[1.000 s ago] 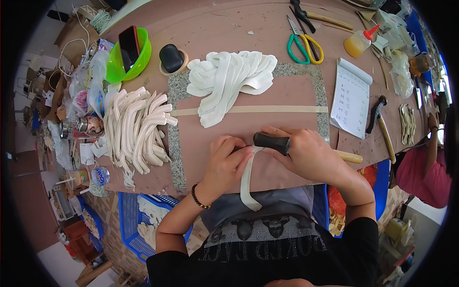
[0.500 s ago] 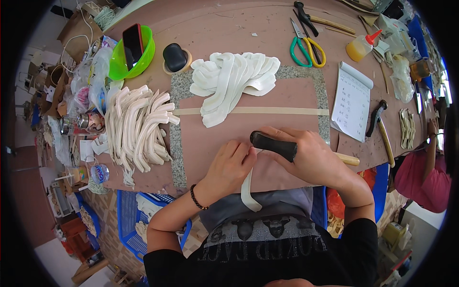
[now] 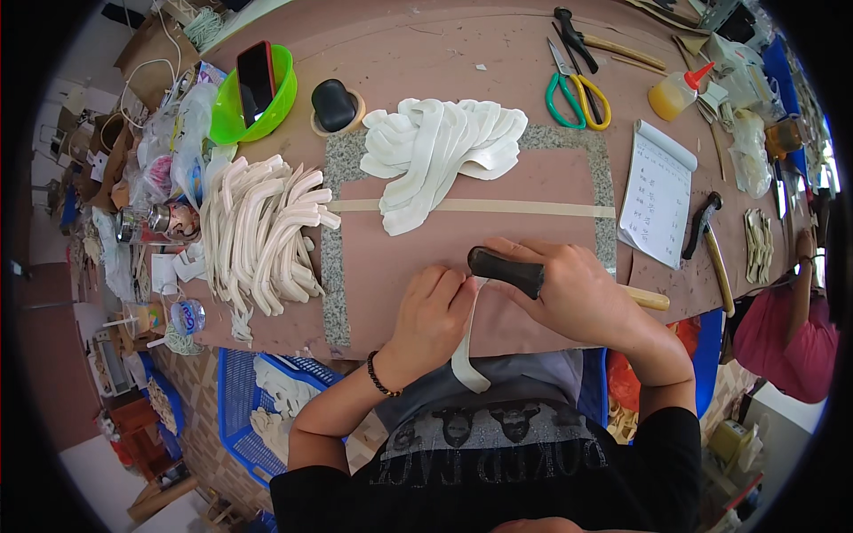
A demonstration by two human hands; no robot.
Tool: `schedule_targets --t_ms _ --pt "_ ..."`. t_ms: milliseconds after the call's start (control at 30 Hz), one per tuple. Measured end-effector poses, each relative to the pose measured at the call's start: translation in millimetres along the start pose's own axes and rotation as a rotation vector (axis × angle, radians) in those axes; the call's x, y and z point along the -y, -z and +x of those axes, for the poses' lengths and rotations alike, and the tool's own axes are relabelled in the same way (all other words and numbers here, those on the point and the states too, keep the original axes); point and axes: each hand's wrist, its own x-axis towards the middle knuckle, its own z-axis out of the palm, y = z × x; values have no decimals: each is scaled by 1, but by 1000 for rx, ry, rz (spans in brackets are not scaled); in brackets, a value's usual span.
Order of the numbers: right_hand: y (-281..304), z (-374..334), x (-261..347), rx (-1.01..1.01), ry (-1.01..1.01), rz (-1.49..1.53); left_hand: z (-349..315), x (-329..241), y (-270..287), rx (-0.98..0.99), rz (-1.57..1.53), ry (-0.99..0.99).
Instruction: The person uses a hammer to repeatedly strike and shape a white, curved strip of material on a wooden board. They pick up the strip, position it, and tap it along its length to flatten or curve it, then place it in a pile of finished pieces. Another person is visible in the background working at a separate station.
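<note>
My left hand [image 3: 433,311] is closed near the table's front, pinching the upper end of a white strip [image 3: 467,360]. From there the strip hangs in a curve over the table edge onto my lap. My right hand [image 3: 573,289] is wrapped round a hammer [image 3: 508,271]. Its dark head lies across the thumb side, close to my left fingertips, and its wooden handle sticks out to the right. Fingers hide the strip's top end. Beyond my hands lies a fanned stack of white strips [image 3: 435,151]; to the left is a heap of cream padded strips [image 3: 262,235].
A green bowl [image 3: 289,98] with a phone [image 3: 256,82] stands far left. Scissors [image 3: 569,93], a second hammer [image 3: 613,42], a glue bottle [image 3: 680,93], a notepad [image 3: 657,191] and a third hammer [image 3: 713,253] lie right. A blue basket [image 3: 235,409] is below left. Another person [image 3: 786,342] is at far right.
The view has shifted slightly, so the table things sit a little further right. More of the strip shows between my hands. Both grips are unchanged.
</note>
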Motion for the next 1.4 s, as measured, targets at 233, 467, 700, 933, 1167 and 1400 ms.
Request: schedule_targets --t_ms 233,467,700,933,1167,1400 --pt "2 1 1 14 29 -40 -1 -5 1 -11 74 -1" --pt "-3 2 -1 7 13 5 -3 -10 2 -102 73 128" --pt "0 3 -1 -8 3 9 -16 -11 -10 -99 -5 157" --pt "-4 1 1 0 28 57 -9 -18 -4 -62 42 127" --pt "-3 3 0 17 18 22 -20 -20 -8 -134 20 187" --pt "-6 -1 3 -25 68 17 -15 -27 -3 -78 107 202"
